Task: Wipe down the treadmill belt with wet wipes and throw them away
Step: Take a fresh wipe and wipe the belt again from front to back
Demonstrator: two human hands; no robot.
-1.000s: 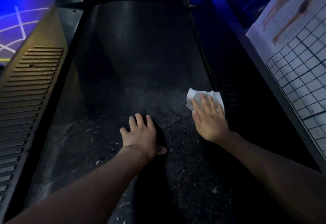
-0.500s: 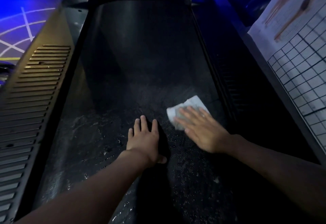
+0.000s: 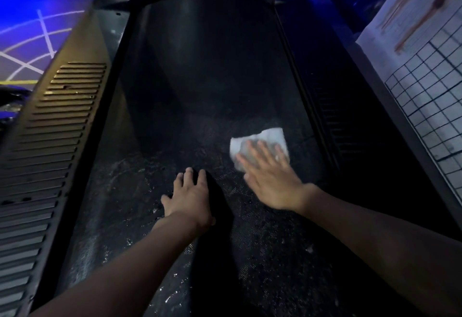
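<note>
The black treadmill belt [image 3: 205, 86] runs away from me down the middle of the view, with wet streaks and specks on its near part. My right hand [image 3: 271, 179] lies flat with straight fingers and presses a crumpled white wet wipe [image 3: 270, 135] onto the belt, right of centre. The wipe's far edge shows beyond the fingertips. My left hand [image 3: 190, 196] rests flat on the belt just left of the right hand, fingers spread, holding nothing.
A ribbed grey side rail [image 3: 50, 129] borders the belt on the left, a dark ribbed rail [image 3: 332, 121] on the right. A white board with a grid and figures [image 3: 430, 66] leans at the far right. Blue-lit floor with white lines [image 3: 25, 49] lies at the upper left.
My right hand slid the wipe left across the belt from the right edge, then back a little to the right. My left hand stayed planted on the belt.
</note>
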